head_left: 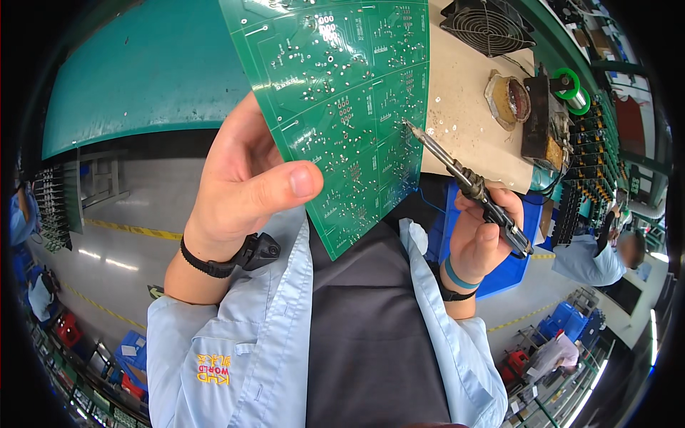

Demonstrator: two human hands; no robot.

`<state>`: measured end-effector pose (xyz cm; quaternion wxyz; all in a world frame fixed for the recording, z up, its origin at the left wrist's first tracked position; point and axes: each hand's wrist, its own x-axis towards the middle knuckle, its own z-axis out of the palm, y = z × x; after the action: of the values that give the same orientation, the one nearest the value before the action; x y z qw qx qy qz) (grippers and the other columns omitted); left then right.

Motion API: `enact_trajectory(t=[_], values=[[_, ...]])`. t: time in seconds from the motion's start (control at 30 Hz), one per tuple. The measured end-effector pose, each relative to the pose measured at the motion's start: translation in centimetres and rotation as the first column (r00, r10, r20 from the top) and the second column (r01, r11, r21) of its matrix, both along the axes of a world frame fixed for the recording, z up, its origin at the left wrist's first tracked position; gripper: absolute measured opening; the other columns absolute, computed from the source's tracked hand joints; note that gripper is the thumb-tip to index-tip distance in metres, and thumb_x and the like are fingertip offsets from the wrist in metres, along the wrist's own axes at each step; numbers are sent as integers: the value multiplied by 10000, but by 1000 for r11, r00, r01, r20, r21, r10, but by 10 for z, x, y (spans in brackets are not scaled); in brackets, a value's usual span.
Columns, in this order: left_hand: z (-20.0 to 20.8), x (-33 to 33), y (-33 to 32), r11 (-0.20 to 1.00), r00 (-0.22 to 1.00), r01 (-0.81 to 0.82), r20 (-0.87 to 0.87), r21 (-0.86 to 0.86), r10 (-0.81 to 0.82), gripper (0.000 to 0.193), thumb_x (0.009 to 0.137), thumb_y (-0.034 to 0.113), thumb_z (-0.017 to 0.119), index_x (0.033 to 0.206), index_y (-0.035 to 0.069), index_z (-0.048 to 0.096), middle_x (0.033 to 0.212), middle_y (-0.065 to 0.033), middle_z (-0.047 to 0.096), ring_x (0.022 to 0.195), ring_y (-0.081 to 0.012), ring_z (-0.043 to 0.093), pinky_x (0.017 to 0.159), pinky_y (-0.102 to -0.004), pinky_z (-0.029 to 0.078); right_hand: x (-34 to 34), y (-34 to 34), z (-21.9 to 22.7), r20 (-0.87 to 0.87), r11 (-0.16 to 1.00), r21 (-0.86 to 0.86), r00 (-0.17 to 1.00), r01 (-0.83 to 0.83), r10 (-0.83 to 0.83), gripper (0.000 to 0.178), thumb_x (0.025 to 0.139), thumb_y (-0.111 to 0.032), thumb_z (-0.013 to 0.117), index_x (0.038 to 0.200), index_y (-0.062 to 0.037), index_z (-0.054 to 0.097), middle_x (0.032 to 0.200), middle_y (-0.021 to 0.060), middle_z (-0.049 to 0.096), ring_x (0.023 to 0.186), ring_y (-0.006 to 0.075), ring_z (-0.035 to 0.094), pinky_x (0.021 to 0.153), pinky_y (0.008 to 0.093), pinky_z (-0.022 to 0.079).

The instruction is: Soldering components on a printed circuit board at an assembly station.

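Observation:
A green circuit board [342, 135] with many small solder points is held up and tilted in front of me. My left hand [250, 171] grips its left edge, thumb across the near face and the other fingers hidden behind it. In my right hand [489, 232] is a soldering iron [464, 175], its dark handle between thumb and fingers. The iron's metal tip points up and left and lies at the right part of the board; whether it touches a joint I cannot tell.
Beyond the board, brown paper [464, 107] covers part of the green bench [143, 78]. A black fan [487, 28], a round dish [508, 100] and a green solder spool [571, 91] stand at the right. Below the bench is a blue bin [510, 274]. Another person [596, 257] is farther right.

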<state>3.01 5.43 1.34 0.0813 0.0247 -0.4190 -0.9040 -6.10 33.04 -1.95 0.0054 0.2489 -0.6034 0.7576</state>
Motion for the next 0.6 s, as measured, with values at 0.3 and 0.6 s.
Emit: enact_trajectory(t=[0.3, 0.6], values=[[0, 0, 0, 1000, 1000, -15, 8, -3, 15, 728, 797, 123, 740, 1412, -13, 376, 1314, -119, 527, 1178, -183, 528, 972, -307, 425, 2, -1, 1, 5, 1000, 3, 1000, 19, -19, 546, 872, -338, 706, 1209, 43, 508, 1010, 195, 659, 836, 263, 652, 745, 366, 504], [1, 0, -1, 1000, 1000, -4, 2, -14, 4, 734, 798, 129, 743, 1414, -18, 370, 1316, -120, 524, 1192, -188, 522, 985, -315, 422, 0, 0, 1, 7, 1000, -5, 1000, -14, 14, 558, 867, -344, 712, 1208, 47, 507, 1036, 195, 633, 841, 262, 652, 742, 357, 507]])
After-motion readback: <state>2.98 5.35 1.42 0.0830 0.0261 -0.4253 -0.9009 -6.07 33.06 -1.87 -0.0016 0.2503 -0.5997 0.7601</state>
